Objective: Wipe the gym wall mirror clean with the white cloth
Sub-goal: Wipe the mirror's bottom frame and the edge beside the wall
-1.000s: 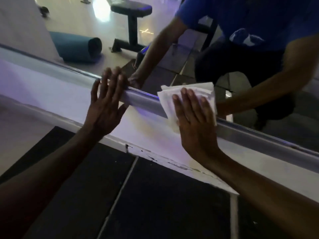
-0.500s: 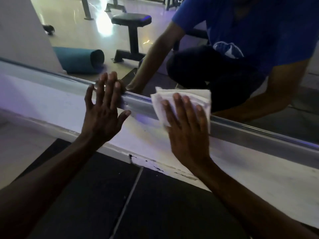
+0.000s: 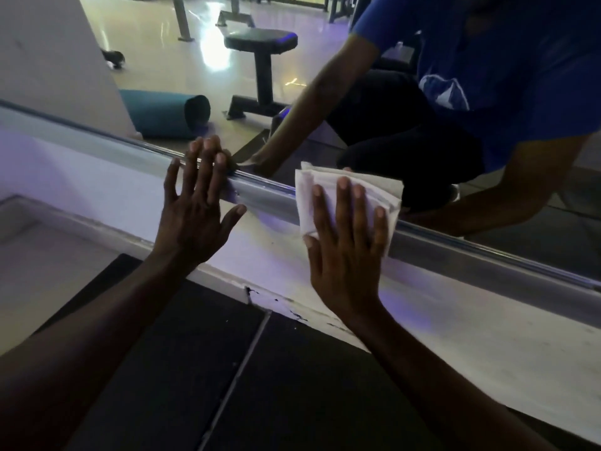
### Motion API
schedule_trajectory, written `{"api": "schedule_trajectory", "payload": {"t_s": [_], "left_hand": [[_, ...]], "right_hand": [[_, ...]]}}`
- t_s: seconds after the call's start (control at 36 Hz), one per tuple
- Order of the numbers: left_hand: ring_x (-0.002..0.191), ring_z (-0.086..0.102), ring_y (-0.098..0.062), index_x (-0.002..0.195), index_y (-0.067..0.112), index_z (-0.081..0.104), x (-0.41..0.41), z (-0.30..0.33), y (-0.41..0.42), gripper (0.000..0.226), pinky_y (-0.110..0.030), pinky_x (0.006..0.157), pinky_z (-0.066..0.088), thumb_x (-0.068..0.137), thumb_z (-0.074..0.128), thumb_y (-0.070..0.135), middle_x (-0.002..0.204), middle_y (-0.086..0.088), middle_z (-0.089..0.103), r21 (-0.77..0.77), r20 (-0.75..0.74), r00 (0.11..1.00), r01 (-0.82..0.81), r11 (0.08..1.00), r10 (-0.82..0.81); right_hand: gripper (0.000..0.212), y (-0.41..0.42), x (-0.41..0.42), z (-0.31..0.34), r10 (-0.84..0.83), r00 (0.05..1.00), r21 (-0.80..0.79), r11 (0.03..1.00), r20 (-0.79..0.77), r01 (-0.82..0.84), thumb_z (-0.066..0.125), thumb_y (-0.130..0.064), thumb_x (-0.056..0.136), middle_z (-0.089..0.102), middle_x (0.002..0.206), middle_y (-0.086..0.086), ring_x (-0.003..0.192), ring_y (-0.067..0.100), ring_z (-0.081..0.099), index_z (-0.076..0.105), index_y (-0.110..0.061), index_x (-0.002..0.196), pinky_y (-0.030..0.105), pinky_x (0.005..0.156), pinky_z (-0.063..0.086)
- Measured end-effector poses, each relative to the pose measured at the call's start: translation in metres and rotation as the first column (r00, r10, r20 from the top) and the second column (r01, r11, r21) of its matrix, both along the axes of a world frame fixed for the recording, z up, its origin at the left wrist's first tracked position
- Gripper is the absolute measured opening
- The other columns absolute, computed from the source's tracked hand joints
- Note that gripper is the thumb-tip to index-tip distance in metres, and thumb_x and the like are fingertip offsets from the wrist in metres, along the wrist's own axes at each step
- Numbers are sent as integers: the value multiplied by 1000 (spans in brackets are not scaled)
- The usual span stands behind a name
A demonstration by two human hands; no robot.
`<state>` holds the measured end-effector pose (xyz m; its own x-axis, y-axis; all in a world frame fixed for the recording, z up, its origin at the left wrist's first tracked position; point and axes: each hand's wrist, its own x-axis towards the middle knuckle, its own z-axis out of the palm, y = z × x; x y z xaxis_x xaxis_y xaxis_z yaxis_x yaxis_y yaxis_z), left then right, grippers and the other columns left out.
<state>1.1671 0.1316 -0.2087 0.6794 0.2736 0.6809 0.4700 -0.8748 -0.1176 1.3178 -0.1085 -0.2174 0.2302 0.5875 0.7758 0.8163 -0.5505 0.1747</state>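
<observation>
The wall mirror [image 3: 201, 70] fills the upper part of the view, bounded below by a grey metal frame rail [image 3: 471, 255]. A folded white cloth [image 3: 325, 180] lies over that rail at the mirror's bottom edge. My right hand [image 3: 344, 249] presses flat on the cloth with straight fingers. My left hand [image 3: 195, 209] rests flat on the rail and the wall to the cloth's left, fingers spread, fingertips reaching the glass. The lower part of the cloth is hidden under my right hand.
Below the rail runs a white wall strip [image 3: 455, 336] with a cracked skirting, then dark rubber floor mats [image 3: 227, 385]. Reflected in the glass are a crouching person in a blue shirt, a bench and a rolled teal mat [image 3: 162, 113].
My right hand and the cloth have slid a little leftward along the rail, closer to my left hand. The left hand stays pressed in the same spot.
</observation>
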Motion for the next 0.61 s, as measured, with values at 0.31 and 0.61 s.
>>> {"api": "schedule_trajectory", "payload": {"t_s": [0.31, 0.61], "left_hand": [[161, 5, -41, 165, 10, -12, -18, 14, 9, 95, -61, 128, 15, 102, 35, 63, 173, -22, -3, 93, -155, 988, 21, 995, -6], [163, 4, -27, 168, 10, 14, -49, 40, 55, 86, -46, 131, 11, 102, 54, 48, 175, -11, 5, 210, -282, 939, 261, 942, -197]], "right_hand": [[71, 39, -21, -1, -42, 998, 46, 998, 55, 39, 48, -43, 110, 6, 177, 16, 163, 35, 9, 21, -14, 169, 56, 130, 6], [71, 50, -30, -2, -135, 991, 55, 990, 19, 133, 45, -42, 111, 16, 174, 21, 162, 38, 11, 20, -9, 168, 56, 130, 7]]}}
